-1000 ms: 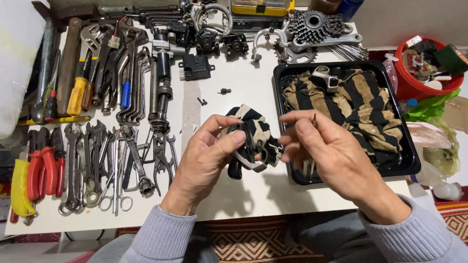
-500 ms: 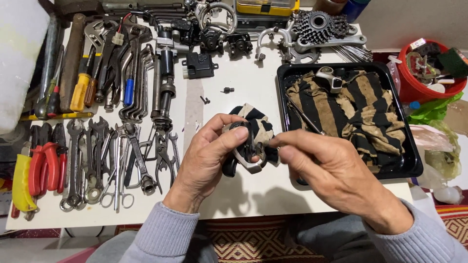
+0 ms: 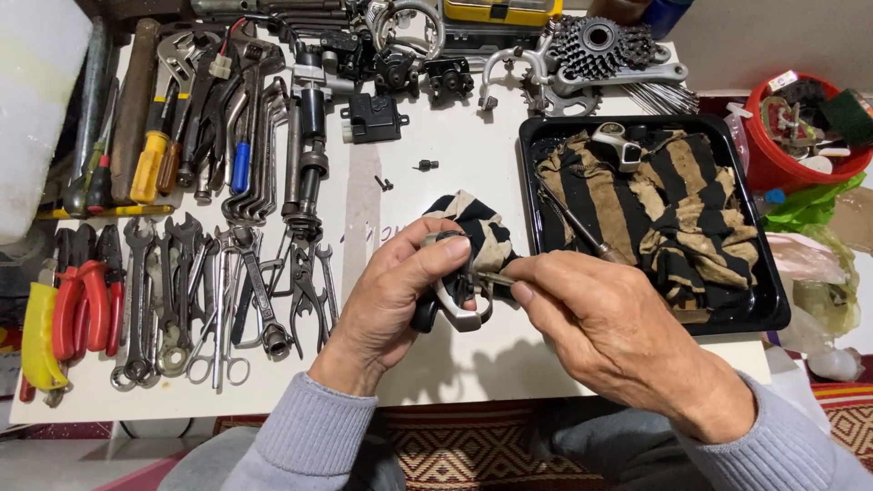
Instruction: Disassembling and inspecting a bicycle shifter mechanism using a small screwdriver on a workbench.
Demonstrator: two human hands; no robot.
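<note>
bicycle brake part (image 3: pixel 459 305), silver and black, sits half-wrapped in a striped rag (image 3: pixel 482 232) above the desk (image 3: pixel 400 191). left hand (image 3: pixel 396 295) fingers clench it; right hand (image 3: pixel 605 332) fingers pinch a small piece at it, seemingly unfinished. black tray (image 3: pixel 773 300) lies right.

Bike repair workshop: bench w/ rows of wrenches (image 3: pixel 173 291), pliers (image 3: pixel 82 305), sprocket cassette (image 3: pixel 596 41).

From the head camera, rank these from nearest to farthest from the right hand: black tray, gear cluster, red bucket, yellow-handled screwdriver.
From the right hand:
1. Black tray, just above it, on the right.
2. Red bucket, far right.
3. Gear cluster, top edge.
4. Yellow-handled screwdriver, far left.
</note>
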